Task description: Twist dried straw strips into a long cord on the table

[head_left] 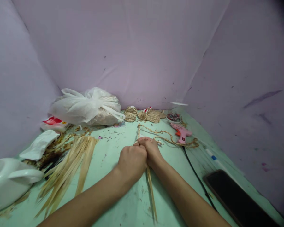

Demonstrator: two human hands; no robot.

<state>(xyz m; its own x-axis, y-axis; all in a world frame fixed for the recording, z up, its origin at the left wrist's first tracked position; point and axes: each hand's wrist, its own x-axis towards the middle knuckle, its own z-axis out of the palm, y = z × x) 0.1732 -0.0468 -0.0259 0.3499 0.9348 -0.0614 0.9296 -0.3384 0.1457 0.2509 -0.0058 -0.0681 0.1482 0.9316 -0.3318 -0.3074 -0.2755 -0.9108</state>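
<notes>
My left hand (133, 160) and my right hand (149, 150) are pressed together over the middle of the table, both closed on a braid of dried fibre (139, 130). The plaited part runs up and away from my fingers, then bends right into a long loose cord. Unplaited strips (150, 192) hang from below my hands toward me. My fingertips hide the spot where braid and strips meet. A bundle of flat, dry straw-coloured strips (78, 157) lies to the left of my left hand.
At the back sit a white plastic bag (90, 107), woven fibre pieces (151, 115) and a small bowl (173, 118). A pink glue gun (183, 134) with a black cable lies right, beyond a dark phone (236, 195). A white jug (9, 183) stands left.
</notes>
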